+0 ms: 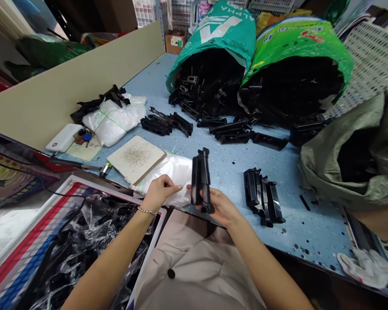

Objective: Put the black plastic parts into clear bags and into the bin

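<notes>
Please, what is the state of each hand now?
Left hand: closed over white plastic bags; grip cannot be told.
Right hand: holding black parts.

Black parts (pixel 264 198) against a blue tabletop (pixel 226 168) speckled with white and black.
The held part (pixel 197 176) is plain black. The teal sack (pixel 210 36) carries white lettering; the green sack (pixel 294 47) is marked in red, white, blue and yellow. The third sack (pixel 320 150) is a dull grey-green, the side panel (pixel 84 71) cream. Green string (pixel 105 115) crosses a white plastic bundle (pixel 116 125); brown specks dust the off-white board (pixel 136 157). The small boxy device (pixel 64 137) is white, as are the glove (pixel 370 268) and the basket (pixel 371 64) with its pattern of holes. Red, white and blue bands edge the crate (pixel 29 238). The clothing (pixel 197 258) is beige with a dark button (pixel 171 273), and the bracelet (pixel 148 211) is silver.
</notes>
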Demonstrator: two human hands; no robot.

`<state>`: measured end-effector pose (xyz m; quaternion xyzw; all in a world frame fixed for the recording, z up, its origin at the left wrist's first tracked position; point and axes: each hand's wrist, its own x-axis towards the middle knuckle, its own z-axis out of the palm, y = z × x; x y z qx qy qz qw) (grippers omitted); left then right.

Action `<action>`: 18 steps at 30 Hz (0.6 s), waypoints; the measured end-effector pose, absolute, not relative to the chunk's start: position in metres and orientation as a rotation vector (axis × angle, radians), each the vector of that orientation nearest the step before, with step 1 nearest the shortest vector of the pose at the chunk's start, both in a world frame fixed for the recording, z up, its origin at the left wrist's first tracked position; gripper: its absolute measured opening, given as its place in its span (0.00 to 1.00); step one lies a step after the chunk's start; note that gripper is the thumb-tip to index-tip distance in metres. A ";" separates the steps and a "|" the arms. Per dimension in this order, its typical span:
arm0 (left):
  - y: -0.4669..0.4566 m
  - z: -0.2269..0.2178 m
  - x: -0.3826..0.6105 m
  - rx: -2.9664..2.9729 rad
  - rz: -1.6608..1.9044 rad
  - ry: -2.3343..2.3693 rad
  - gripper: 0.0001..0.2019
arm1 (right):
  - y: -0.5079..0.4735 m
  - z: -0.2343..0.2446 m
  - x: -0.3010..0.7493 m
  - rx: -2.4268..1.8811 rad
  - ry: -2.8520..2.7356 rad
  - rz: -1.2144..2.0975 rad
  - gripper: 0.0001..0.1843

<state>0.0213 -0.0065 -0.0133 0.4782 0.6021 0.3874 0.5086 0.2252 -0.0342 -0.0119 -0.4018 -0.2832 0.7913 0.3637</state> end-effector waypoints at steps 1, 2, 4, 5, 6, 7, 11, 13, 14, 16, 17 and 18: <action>-0.007 -0.013 0.022 1.150 0.930 1.437 0.17 | -0.029 -0.013 0.212 -0.998 -0.656 2.052 0.18; -0.007 -0.012 0.022 1.138 0.936 1.411 0.17 | -0.023 -0.014 0.201 -0.984 -0.607 2.051 0.18; -0.007 -0.011 0.016 1.084 0.983 1.331 0.18 | -0.012 -0.017 0.190 -1.005 -0.578 2.021 0.17; -0.007 -0.010 0.012 1.061 1.031 1.306 0.18 | -0.008 -0.019 0.189 -1.029 -0.594 1.996 0.17; -0.007 -0.008 0.007 1.068 1.096 1.313 0.17 | -0.005 -0.021 0.190 -1.057 -0.625 1.967 0.17; -0.008 -0.007 0.002 1.127 1.166 1.357 0.16 | -0.003 -0.022 0.193 -1.092 -0.669 1.933 0.17; -0.012 -0.005 -0.009 1.848 1.104 1.654 0.05 | -0.008 -0.019 0.211 -1.254 -0.843 1.676 0.14; -0.013 -0.008 -0.008 2.164 0.850 1.676 0.13 | -0.019 -0.012 0.220 -1.220 -0.849 1.694 0.13; -0.013 -0.009 -0.006 2.237 0.756 1.670 0.16 | -0.026 -0.008 0.224 -1.165 -0.831 1.792 0.13; -0.008 -0.013 -0.004 2.255 0.690 1.632 0.19 | -0.042 -0.003 0.229 -1.031 -0.752 2.080 0.13; -0.006 -0.013 -0.003 2.228 0.698 1.593 0.20 | -0.049 -0.004 0.231 -0.978 -0.690 2.207 0.13; -0.003 -0.013 -0.003 2.196 0.716 1.553 0.23 | -0.055 -0.006 0.231 -0.949 -0.618 2.292 0.13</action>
